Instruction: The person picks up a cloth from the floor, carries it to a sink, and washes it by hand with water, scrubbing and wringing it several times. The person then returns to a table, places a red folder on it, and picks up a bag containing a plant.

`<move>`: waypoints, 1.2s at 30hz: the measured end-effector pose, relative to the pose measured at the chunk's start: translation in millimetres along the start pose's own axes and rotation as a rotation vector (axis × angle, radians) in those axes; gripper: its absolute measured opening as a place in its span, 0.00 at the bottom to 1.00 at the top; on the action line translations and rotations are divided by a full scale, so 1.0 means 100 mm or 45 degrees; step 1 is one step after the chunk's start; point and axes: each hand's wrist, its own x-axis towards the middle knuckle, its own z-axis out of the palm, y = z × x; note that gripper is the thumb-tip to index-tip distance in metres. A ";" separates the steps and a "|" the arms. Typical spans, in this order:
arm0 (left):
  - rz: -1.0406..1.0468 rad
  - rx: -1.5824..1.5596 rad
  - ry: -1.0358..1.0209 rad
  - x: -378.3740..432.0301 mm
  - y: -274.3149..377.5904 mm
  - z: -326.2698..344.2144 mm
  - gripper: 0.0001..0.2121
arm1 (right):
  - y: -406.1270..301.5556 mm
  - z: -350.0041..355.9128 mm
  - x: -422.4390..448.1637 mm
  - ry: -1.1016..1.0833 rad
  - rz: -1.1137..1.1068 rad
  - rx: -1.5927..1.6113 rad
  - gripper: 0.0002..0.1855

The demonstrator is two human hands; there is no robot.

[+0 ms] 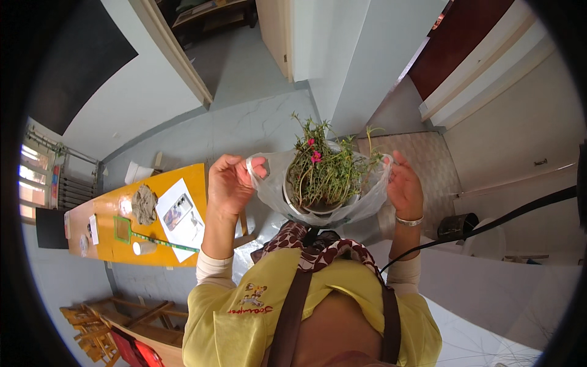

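A potted plant (328,176) with thin green stems and small pink flowers stands in a round white-rimmed pot. The pot sits inside a translucent plastic bag (275,172), held up in front of my body. My left hand (236,181) has one handle loop of the bag round its fingers, on the left side. Over on the right, my right hand (404,186) grips the other handle, with a bracelet at the wrist. The bag's mouth is spread wide between the two hands, and some stems hang over its right edge.
To the left stands a yellow table (179,257) with a crumpled grey cloth (144,204), a printed sheet (181,220), a green fly swatter (123,229) and a white cup (144,248). A dark cable (495,219) crosses at right, near a black bin (457,225). Wooden furniture (151,321) is at lower left.
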 end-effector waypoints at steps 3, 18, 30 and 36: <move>-0.023 -0.019 0.014 0.19 0.05 0.03 0.17 | -0.05 0.03 0.14 -0.044 0.009 -0.010 0.14; 0.163 -0.004 0.083 0.74 0.12 0.31 0.16 | -0.53 0.27 1.17 -0.065 0.103 -0.033 0.13; 0.380 0.213 0.252 1.11 -0.04 0.64 0.07 | -0.62 -0.06 1.80 -0.055 0.182 -0.225 0.18; -0.089 0.107 -0.046 1.28 0.21 0.61 0.16 | -0.64 0.10 1.32 -0.180 -0.617 -0.791 0.20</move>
